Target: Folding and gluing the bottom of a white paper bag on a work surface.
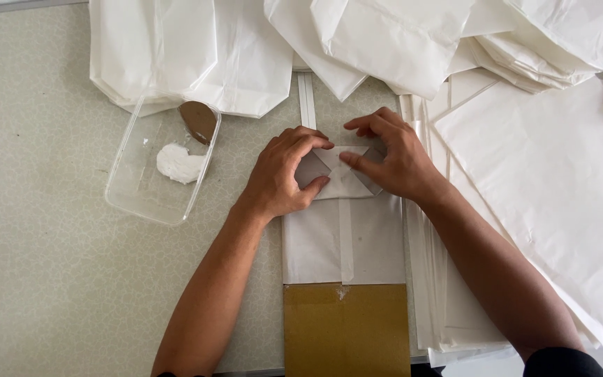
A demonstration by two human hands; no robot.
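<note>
Brown cardboard strip [347,328] at 6 o'clock edge. Left hand [284,174], right hand [392,157] pinch folded flaps of white paper bag [343,237]. Clear plastic tray [137,188] at 9 o'clock; bare table [43,244] beyond.

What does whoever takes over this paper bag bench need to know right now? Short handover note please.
Left hand: pressing the left flap of the paper bag bottom, fingers bent on the fold.
Right hand: pressing the right flap, fingertips on the fold.
Bag lies flat over a brown cardboard strip, folded end away from the person.
Clear plastic tray with white paste and a brown spreader sits left of the hands.
Done: side flaps folded in; finished bags piled along the far edge.
Left: whether the bottom is pasted can't be told; flat sheets stacked on the right.
</note>
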